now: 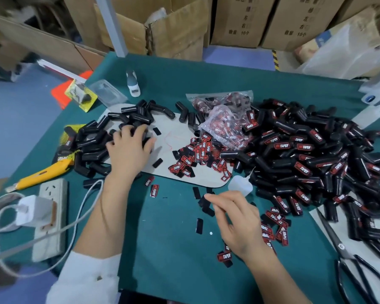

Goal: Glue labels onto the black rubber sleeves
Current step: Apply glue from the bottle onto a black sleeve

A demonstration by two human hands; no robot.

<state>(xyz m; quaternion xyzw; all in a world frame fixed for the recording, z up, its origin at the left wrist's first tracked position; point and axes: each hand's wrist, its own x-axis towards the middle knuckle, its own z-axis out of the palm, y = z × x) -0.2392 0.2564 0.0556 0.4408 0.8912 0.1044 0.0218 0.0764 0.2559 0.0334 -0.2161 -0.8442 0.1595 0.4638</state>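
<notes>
So we sort unlabelled sleeves on the left, labelled ones on the right.

Our left hand (130,148) curls over the pile of plain black sleeves (97,141), fingertips hidden among them. Our right hand (235,224) pinches something too small to identify beside the glue bottle (239,185); loose labels (198,156) lie between, and labelled sleeves (312,159) are cut off at the frame edge.

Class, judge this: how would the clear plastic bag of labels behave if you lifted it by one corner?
The clear bag of labels is crumpled film, so probably floppy and sagging. Labels already lie spilled beside it, so more may slide out.
</notes>
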